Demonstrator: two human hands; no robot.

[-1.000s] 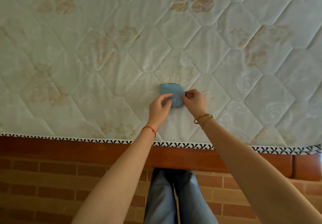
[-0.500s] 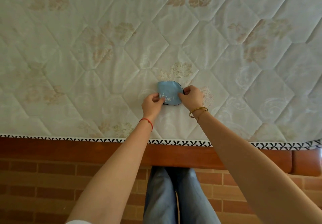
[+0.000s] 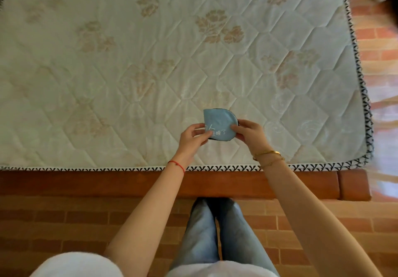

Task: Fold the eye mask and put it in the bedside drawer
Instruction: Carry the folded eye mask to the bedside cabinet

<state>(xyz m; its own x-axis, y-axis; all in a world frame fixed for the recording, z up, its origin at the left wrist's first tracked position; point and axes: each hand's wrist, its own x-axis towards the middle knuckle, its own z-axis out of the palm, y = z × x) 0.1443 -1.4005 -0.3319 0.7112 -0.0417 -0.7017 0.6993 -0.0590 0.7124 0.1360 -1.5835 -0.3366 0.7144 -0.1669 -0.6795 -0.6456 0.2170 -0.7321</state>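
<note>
A light blue eye mask [image 3: 218,124] with white lettering and a dark edge is folded in half and held just above the quilted mattress [image 3: 129,78]. My left hand [image 3: 195,140] pinches its lower left corner. My right hand [image 3: 249,133] grips its right edge, where the dark trim shows. No drawer is in view.
The mattress has a black-and-white zigzag border [image 3: 107,168] and rests on a reddish wooden bed frame [image 3: 86,183]. A brick-patterned floor [image 3: 64,229] lies below and to the right of the bed. My legs in blue jeans [image 3: 215,233] stand against the frame.
The mask has come up off the mattress between both hands. The view has pulled back and shifted, so the bed's right edge and more floor now show.
</note>
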